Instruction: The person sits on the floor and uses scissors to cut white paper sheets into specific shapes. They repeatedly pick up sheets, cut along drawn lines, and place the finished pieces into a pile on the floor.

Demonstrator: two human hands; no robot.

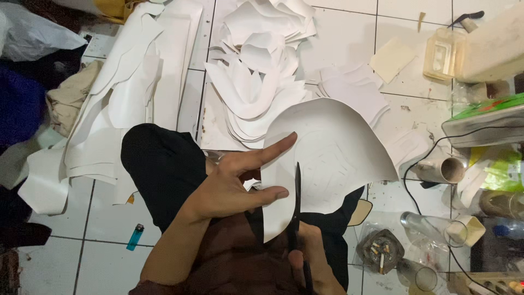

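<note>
Centrally, left hand (232, 188) pinching a curved white paper sheet (327, 158), right hand (308, 257) at six o'clock clamped on black scissors (296, 205), cut white paper pieces (256, 87) at twelve o'clock.

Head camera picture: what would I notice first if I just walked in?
Probably the big curved white sheet in the middle, pinched by the left hand while black scissors in the right hand cut up into it. Behind it, cut white pieces lie heaped on the tiled floor, and a blue lighter lies bottom left.
</note>
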